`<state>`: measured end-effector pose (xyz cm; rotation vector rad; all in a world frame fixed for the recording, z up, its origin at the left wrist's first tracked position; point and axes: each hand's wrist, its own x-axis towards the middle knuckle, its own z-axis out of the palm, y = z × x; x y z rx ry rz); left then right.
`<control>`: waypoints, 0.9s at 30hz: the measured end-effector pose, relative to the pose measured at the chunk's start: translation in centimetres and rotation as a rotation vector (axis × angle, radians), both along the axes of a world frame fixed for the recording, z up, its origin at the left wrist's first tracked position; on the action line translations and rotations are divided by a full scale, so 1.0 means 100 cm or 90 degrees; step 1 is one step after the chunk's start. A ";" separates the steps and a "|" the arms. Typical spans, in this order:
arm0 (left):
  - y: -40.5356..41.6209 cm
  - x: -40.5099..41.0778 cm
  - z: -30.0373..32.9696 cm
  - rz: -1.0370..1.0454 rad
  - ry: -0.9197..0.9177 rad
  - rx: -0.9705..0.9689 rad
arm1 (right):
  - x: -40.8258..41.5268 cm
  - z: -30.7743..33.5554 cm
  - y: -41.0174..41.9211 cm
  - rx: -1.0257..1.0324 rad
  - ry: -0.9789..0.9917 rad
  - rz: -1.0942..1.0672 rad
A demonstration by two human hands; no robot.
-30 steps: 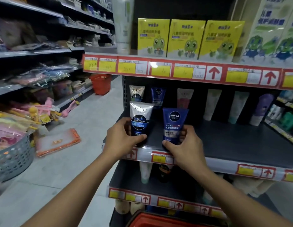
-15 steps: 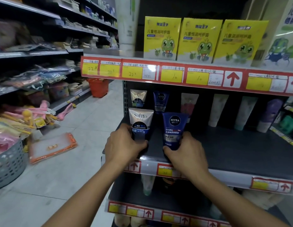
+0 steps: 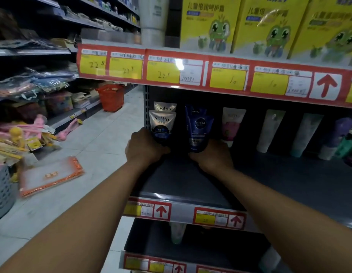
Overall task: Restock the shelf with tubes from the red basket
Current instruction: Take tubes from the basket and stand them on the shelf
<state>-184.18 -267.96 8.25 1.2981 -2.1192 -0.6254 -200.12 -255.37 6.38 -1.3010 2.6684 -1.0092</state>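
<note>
My left hand (image 3: 144,147) grips the base of a white and dark Softto tube (image 3: 161,124), held upright deep on the dark middle shelf (image 3: 191,180), just in front of another Softto tube (image 3: 165,106) at the back. My right hand (image 3: 211,157) grips the bottom of a blue Nivea tube (image 3: 199,131), standing right in front of a second Nivea tube (image 3: 193,111). Both arms reach far in over the shelf. The red basket at my feet is out of view.
More tubes line the shelf's back: a pink-and-white one (image 3: 231,125), pale green ones (image 3: 269,131) and a purple one (image 3: 336,134). Yellow frog boxes (image 3: 208,24) stand on the shelf above. A red basket (image 3: 110,96) sits far down the aisle; an orange-edged packet (image 3: 51,175) lies on the floor.
Both hands have pushed their tubes from the shelf's front edge back towards the rear row. The camera has moved closer and tilted up, so the basket below dropped out of view.
</note>
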 end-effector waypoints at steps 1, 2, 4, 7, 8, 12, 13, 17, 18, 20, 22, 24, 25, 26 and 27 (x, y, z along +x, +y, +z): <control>-0.004 -0.002 0.000 0.003 0.006 -0.001 | -0.001 0.000 -0.005 -0.005 -0.001 -0.004; -0.008 -0.005 -0.002 0.006 0.012 0.001 | -0.002 -0.001 -0.009 -0.002 -0.004 -0.009; -0.011 -0.008 -0.006 0.013 0.025 0.001 | -0.004 -0.003 -0.015 0.008 -0.002 -0.014; -0.014 -0.009 -0.017 0.018 0.054 -0.025 | -0.006 -0.006 -0.019 -0.001 0.013 -0.019; -0.015 -0.009 -0.020 0.016 0.062 -0.033 | -0.008 -0.007 -0.020 -0.004 0.019 -0.015; -0.019 -0.010 -0.027 0.008 0.070 -0.042 | -0.010 -0.014 -0.022 -0.002 0.049 -0.028; -0.020 -0.010 -0.028 0.019 0.064 -0.052 | -0.010 -0.016 -0.022 -0.003 0.065 -0.040; -0.021 -0.010 -0.030 0.034 0.008 -0.084 | -0.007 -0.016 -0.022 -0.004 0.091 -0.068; -0.022 -0.010 -0.031 0.024 -0.005 -0.082 | -0.007 -0.015 -0.021 -0.003 0.091 -0.065; -0.028 -0.011 -0.034 0.008 -0.018 -0.077 | -0.008 -0.015 -0.020 0.003 0.093 -0.055; -0.036 -0.015 -0.038 0.011 -0.021 -0.090 | -0.011 -0.017 -0.021 0.005 0.100 -0.048; -0.040 -0.017 -0.041 0.013 -0.025 -0.114 | -0.012 -0.018 -0.022 0.005 0.101 -0.048; -0.041 -0.018 -0.041 0.012 -0.027 -0.120 | -0.013 -0.018 -0.022 0.006 0.103 -0.050; -0.041 -0.018 -0.041 0.012 -0.030 -0.120 | -0.013 -0.019 -0.023 0.008 0.102 -0.053; -0.042 -0.018 -0.041 0.010 -0.032 -0.120 | -0.014 -0.019 -0.023 0.008 0.103 -0.054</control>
